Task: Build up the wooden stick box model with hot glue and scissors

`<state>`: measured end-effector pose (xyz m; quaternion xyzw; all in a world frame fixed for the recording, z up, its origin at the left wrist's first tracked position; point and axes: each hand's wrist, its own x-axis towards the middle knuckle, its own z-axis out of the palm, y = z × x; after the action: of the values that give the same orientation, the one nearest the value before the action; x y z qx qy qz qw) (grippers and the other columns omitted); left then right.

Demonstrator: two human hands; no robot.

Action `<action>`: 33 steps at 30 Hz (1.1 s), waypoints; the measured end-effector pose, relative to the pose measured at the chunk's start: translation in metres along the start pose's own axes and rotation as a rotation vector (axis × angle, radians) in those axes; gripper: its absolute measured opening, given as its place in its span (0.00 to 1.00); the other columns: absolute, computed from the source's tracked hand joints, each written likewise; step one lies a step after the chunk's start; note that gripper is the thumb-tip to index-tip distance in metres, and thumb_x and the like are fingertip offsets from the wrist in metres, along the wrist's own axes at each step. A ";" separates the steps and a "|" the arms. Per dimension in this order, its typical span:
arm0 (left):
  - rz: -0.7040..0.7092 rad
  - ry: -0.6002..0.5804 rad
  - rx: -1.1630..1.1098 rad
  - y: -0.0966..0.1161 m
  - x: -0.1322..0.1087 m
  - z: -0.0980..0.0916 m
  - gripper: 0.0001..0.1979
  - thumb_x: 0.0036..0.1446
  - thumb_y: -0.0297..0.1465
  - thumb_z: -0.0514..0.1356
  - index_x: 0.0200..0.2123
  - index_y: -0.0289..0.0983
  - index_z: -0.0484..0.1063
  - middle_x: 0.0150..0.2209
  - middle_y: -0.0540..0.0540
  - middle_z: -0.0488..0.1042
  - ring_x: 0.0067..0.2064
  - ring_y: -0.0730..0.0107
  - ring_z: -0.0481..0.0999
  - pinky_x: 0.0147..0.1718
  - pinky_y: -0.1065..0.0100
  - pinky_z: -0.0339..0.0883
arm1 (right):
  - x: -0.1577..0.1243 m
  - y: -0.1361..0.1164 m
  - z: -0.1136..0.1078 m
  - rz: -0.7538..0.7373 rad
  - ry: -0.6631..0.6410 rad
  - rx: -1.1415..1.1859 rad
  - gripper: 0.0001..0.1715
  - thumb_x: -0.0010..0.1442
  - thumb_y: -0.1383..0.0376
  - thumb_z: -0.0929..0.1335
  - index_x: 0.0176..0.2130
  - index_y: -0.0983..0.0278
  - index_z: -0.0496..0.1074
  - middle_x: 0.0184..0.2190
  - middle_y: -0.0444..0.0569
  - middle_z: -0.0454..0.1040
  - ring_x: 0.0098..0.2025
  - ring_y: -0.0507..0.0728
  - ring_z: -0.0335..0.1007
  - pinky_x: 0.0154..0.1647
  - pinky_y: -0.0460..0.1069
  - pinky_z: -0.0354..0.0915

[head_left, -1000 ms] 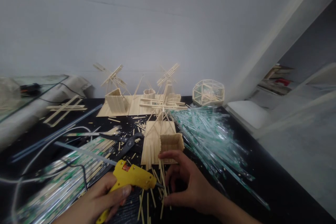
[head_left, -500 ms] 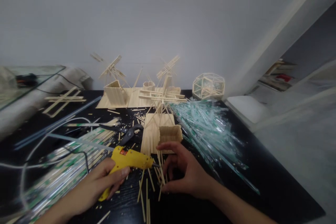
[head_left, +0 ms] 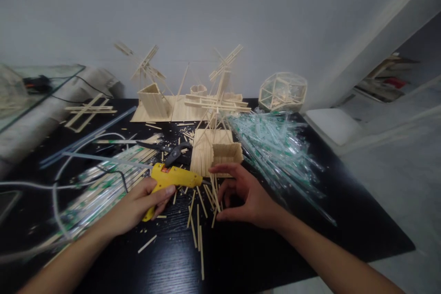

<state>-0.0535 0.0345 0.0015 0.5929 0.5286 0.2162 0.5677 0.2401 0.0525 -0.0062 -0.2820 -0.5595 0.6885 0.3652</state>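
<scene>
My left hand (head_left: 146,200) is wrapped around the grip of a yellow glue gun (head_left: 176,176), a pale glue stick (head_left: 106,159) jutting from its back. The gun's nozzle points right, close to a thin wooden stick (head_left: 215,193). That stick spans the thumb and index fingertip of my right hand (head_left: 244,195), which curls around it. Just beyond, a small square box of sticks (head_left: 227,153) sits on a slatted wooden base (head_left: 202,151) beneath a windmill frame (head_left: 217,103). Loose short sticks (head_left: 200,229) lie below the nozzle.
Black-handled cutters (head_left: 177,154) lie behind the glue gun. Plastic-wrapped stick bundles (head_left: 103,183) are at left, with a white cable (head_left: 57,202) looping over them. Clear wrappers (head_left: 275,142) are piled at right. More windmill models (head_left: 151,103) and a faceted stick globe (head_left: 283,92) stand along the wall.
The view has tilted down, so the table and models appear higher in the picture. Both hands keep their holds, with the nozzle still close to the stick.
</scene>
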 end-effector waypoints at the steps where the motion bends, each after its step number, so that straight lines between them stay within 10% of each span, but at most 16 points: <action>1: 0.004 0.001 -0.004 -0.001 0.000 -0.001 0.32 0.60 0.57 0.56 0.18 0.36 0.67 0.17 0.50 0.66 0.20 0.75 0.62 0.21 0.72 0.54 | 0.000 -0.001 0.000 0.003 -0.001 0.001 0.49 0.40 0.72 0.84 0.57 0.56 0.67 0.54 0.49 0.71 0.37 0.48 0.73 0.31 0.43 0.70; 33: 0.015 0.079 0.042 0.003 0.001 -0.002 0.31 0.61 0.56 0.56 0.19 0.36 0.69 0.17 0.50 0.67 0.21 0.74 0.62 0.22 0.71 0.55 | -0.005 -0.006 0.000 -0.026 -0.013 -0.060 0.49 0.43 0.69 0.83 0.59 0.54 0.66 0.63 0.51 0.67 0.29 0.44 0.70 0.33 0.45 0.74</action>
<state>-0.0537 0.0369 0.0042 0.5995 0.5508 0.2326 0.5322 0.2439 0.0495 -0.0005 -0.2811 -0.5859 0.6685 0.3618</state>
